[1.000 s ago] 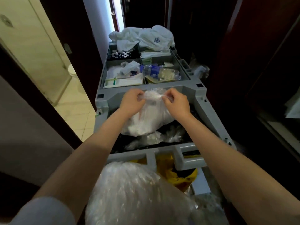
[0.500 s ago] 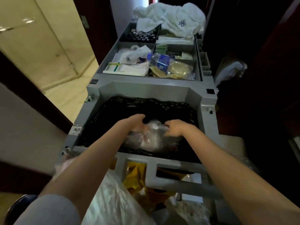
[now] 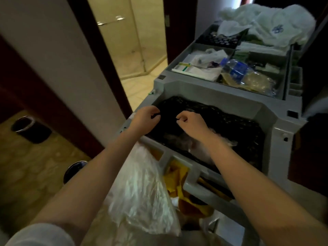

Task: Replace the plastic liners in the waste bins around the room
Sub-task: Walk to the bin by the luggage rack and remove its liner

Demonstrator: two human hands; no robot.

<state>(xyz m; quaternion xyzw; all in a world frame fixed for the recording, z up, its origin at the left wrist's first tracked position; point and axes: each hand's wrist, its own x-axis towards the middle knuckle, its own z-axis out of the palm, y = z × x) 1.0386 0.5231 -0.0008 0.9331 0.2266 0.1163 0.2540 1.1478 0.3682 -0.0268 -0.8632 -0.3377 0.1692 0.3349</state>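
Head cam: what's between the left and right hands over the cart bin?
Only the crinkled black plastic liner in the grey plastic cart waste bay. The left hand and right hand each seem to pinch it. Seen in the head view.

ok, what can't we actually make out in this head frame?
Head view throughout.
Left hand and right hand: fingers curled at the black liner; whether either grip holds it is lost, dark on dark, blurred.
Clear bag in the grey cart: mostly under the right forearm.
Floor bin: inside too dark and small.
Round dark object: cut by the left forearm.
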